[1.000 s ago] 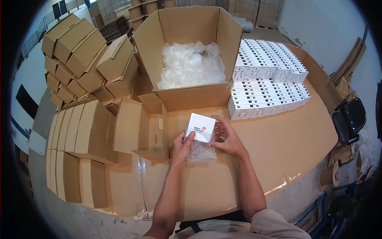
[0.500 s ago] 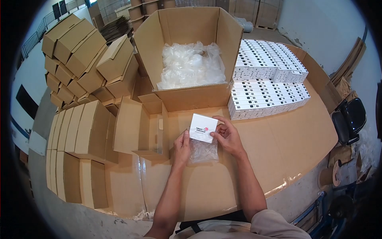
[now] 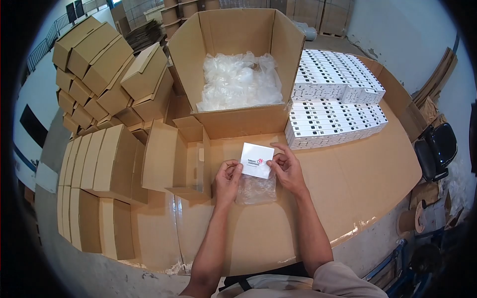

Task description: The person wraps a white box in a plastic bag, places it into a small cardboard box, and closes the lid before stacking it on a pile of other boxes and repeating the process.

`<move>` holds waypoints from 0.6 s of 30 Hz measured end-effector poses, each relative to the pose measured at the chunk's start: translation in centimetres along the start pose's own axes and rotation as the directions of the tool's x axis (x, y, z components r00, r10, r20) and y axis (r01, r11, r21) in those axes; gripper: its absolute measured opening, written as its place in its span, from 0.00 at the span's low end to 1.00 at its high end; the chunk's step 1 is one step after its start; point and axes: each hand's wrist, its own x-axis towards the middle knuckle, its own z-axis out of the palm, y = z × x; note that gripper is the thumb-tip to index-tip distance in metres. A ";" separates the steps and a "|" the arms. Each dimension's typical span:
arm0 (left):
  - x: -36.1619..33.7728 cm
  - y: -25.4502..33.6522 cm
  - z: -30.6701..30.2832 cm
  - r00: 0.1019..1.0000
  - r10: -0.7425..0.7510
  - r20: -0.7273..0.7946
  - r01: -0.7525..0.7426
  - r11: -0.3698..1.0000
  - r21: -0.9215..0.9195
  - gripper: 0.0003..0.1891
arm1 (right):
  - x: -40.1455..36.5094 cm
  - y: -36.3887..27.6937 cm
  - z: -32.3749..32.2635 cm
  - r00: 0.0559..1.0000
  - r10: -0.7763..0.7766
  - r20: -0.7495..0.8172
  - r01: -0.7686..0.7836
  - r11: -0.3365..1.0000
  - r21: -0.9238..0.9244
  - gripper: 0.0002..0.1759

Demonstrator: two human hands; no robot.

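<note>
My left hand (image 3: 227, 180) and my right hand (image 3: 287, 170) hold a small white square box (image 3: 257, 160) with a red logo, half inside a clear plastic bag (image 3: 256, 189). My left fingers pinch the bag's left edge beside the box. My right fingers grip the box's right side. The bag's lower end lies on the cardboard-covered table (image 3: 348, 184).
A large open carton (image 3: 238, 74) full of clear bags stands behind. Rows of white boxes (image 3: 335, 99) lie at the right. An open small carton (image 3: 186, 161) sits at my left, with stacks of closed brown cartons (image 3: 99, 99) beyond it. A black chair (image 3: 437, 149) stands at the far right.
The white box has slid a little lower and to the right, into the bag. My left fingers shifted from the box to the bag's edge.
</note>
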 end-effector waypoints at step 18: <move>0.2 0.2 -0.5 0.998 -0.064 0.005 0.064 0.994 -0.086 0.08 | -0.2 -1.2 0.0 0.989 0.056 0.135 -0.052 0.998 -0.031 0.39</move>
